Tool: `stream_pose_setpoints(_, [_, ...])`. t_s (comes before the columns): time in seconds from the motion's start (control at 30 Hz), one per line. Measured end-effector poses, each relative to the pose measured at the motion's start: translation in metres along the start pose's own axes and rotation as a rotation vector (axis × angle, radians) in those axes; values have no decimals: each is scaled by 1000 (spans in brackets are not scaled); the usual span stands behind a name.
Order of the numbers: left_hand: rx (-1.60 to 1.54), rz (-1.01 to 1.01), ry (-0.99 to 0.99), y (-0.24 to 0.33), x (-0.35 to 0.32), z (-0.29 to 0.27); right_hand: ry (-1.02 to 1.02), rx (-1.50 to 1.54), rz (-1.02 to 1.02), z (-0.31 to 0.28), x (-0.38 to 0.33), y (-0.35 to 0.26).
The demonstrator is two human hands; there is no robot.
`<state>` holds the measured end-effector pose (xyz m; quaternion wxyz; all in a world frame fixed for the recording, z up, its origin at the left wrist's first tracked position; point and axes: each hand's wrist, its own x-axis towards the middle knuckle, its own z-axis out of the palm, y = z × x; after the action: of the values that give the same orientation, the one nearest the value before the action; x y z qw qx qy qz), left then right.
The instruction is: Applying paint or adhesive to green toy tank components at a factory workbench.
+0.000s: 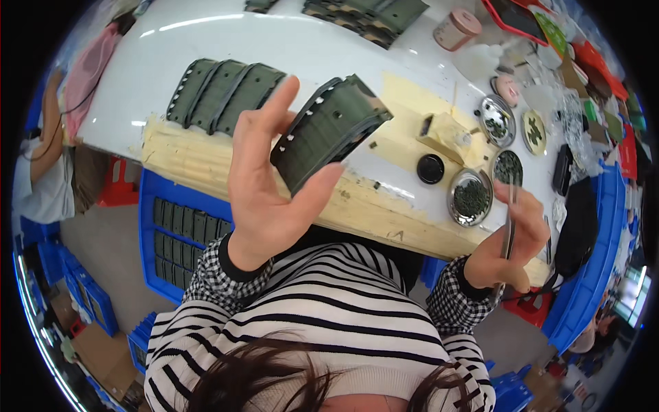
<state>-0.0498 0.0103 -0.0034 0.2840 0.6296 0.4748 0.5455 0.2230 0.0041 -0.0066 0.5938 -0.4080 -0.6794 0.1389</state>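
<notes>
A curved green case (pixel 322 130) is being held up, tilted, above the front edge of the tabletop (pixel 405 218) by the left hand (pixel 264 182), its lower end being gripped between thumb and fingers while one finger is being kept raised alongside. Metal tweezers (pixel 508 240) are being grasped in the right hand (pixel 527 237), their tips being pointed away over the dishes. Whether anything is being pinched by the tips cannot be told.

Just beyond the right hand's fingers, small dark green parts (pixel 472 199) are being kept in a shiny dish (pixel 452 200). The fitting of small parts to the case appears to be under way, with a part probably being sought now. A steady left hand and a light pinch seem to be called for next, the part then being carried leftward to the case.

A round black pot (pixel 430 168) is being left between the hands. Farther off, beyond the left hand, more green cases (pixel 223 96) are being kept lying side by side.
</notes>
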Motion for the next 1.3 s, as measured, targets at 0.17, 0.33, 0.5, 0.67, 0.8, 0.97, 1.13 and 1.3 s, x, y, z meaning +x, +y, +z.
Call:
stream_pose_setpoints(0.17, [-1097, -614, -196, 20, -5, 22, -38, -609, 52, -44, 26, -6])
stream_pose_setpoints(0.33, [-1131, -711, -444, 18, -11, 33, -241, -556, 257, -71, 34, 9])
stream_pose_setpoints(0.5, [-1201, -831, -472, 24, -13, 37, -362, -630, 293, -69, 44, 36])
stream_pose_setpoints(0.67, [-914, -722, -452, 29, -15, 34, -428, -691, 294, -63, 50, 49])
stream_pose_setpoints(0.8, [-918, -671, -328, 17, -18, 23, -460, -671, 305, -59, 51, 52])
stream_pose_setpoints(0.97, [-850, -489, 21, 0, -7, -9, -445, -663, 281, -56, 50, 52])
stream_pose_setpoints(1.13, [-814, -421, 162, -4, -1, -36, -376, -683, 258, -58, 50, 49])
stream_pose_setpoints(1.3, [-853, -443, 88, -1, -3, -24, -391, -726, 289, -61, 51, 41])
